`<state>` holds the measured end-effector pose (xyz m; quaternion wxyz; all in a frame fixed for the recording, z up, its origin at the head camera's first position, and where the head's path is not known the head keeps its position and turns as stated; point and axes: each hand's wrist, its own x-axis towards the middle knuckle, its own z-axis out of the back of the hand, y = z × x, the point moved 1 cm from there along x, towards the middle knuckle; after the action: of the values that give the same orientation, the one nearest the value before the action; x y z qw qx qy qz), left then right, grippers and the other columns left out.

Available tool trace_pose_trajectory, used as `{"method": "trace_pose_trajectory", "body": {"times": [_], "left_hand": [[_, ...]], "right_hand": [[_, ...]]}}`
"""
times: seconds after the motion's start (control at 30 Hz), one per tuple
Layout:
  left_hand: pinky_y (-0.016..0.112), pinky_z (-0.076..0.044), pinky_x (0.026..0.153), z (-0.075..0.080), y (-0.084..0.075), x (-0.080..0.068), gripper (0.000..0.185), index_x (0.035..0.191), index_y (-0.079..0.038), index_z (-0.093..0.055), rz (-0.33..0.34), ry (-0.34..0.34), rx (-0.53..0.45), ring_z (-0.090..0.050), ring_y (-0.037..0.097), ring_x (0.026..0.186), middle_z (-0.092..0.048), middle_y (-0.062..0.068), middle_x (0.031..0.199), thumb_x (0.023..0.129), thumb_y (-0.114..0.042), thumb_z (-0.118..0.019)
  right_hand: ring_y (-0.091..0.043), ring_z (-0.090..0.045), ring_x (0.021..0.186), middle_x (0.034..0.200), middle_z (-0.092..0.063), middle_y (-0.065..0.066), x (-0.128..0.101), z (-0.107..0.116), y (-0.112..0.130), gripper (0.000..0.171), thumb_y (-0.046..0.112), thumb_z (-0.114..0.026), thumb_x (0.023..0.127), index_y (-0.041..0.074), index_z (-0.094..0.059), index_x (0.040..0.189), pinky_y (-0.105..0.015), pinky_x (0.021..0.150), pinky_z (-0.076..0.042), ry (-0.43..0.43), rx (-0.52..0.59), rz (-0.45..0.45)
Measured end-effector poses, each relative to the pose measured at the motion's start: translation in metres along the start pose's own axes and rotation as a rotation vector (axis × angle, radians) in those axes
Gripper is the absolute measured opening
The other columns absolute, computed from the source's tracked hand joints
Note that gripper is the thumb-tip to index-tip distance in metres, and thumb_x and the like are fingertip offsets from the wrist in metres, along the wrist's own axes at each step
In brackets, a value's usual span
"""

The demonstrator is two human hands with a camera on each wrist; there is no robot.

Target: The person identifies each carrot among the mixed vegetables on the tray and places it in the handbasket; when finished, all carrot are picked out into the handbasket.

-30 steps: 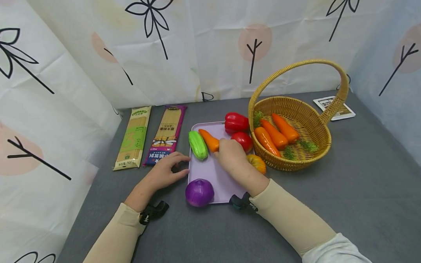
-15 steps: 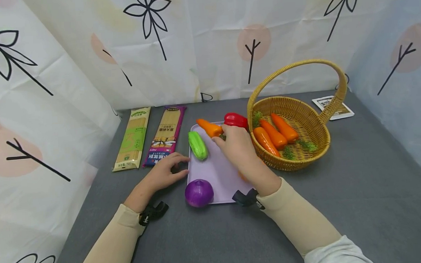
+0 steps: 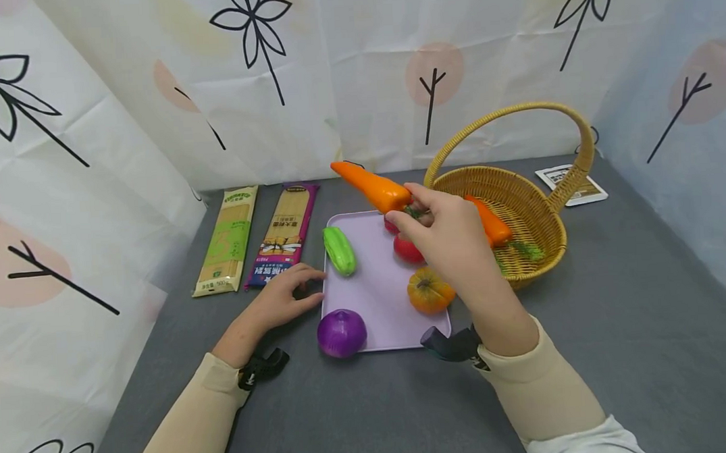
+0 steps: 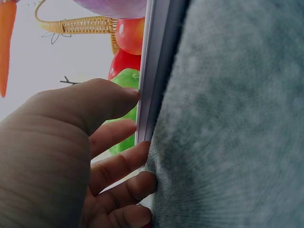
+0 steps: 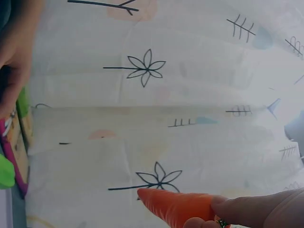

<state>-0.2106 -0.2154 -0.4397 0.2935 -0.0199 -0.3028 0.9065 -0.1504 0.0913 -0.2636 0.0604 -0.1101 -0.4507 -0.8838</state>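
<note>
My right hand (image 3: pixel 451 239) pinches an orange carrot (image 3: pixel 373 187) by its leafy end, held up above the far edge of the lilac tray (image 3: pixel 375 314). In the right wrist view the carrot (image 5: pixel 183 206) points away from the thumb. My left hand (image 3: pixel 288 294) rests on the table with relaxed fingers; in the left wrist view its thumb touches the tray's side. On the tray are a green cucumber (image 3: pixel 340 251), a small orange pumpkin (image 3: pixel 429 291) and a red tomato (image 3: pixel 408 249). A purple onion (image 3: pixel 341 333) sits at its near left corner. The red pepper is mostly hidden behind my right hand.
A wicker basket (image 3: pixel 554 228) with a tall handle stands right of the tray, with carrots (image 3: pixel 490 222) inside. Two pasta packs, one green (image 3: pixel 228 239) and one purple (image 3: pixel 284 233), lie at the left. A flat packet (image 3: pixel 574 185) lies behind the basket. Patterned cloth walls enclose the table.
My right hand has lifted the carrot off the tray and moved up and to the right, uncovering the pumpkin. The left hand has stayed in place.
</note>
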Motion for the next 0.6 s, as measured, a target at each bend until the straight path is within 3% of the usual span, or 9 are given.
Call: {"method": "trace_pose_trajectory", "body": {"times": [0.23,0.6], "left_hand": [[0.032,-0.046,0.073,0.000,0.001,0.001,0.039,0.123,-0.021,-0.061,-0.008,0.001,0.013,-0.049,0.012,0.087,-0.057,-0.006,0.109,0.088,-0.037,-0.066],[0.032,-0.045,0.074,0.000,-0.001,0.001,0.039,0.122,-0.018,-0.062,-0.035,-0.018,0.014,-0.049,0.013,0.088,-0.058,-0.004,0.109,0.087,-0.033,-0.068]], "right_hand": [[-0.012,-0.061,0.072,0.099,-0.062,-0.002,-0.015,0.026,0.007,0.058,0.038,-0.069,0.084,0.015,-0.054,0.134,-0.022,0.060,-0.050,-0.093,0.023,0.038],[-0.007,-0.066,0.069,0.098,-0.064,-0.006,-0.032,0.066,0.006,0.051,0.026,-0.072,0.082,0.016,-0.058,0.130,-0.016,0.065,-0.050,-0.220,0.105,0.121]]}}
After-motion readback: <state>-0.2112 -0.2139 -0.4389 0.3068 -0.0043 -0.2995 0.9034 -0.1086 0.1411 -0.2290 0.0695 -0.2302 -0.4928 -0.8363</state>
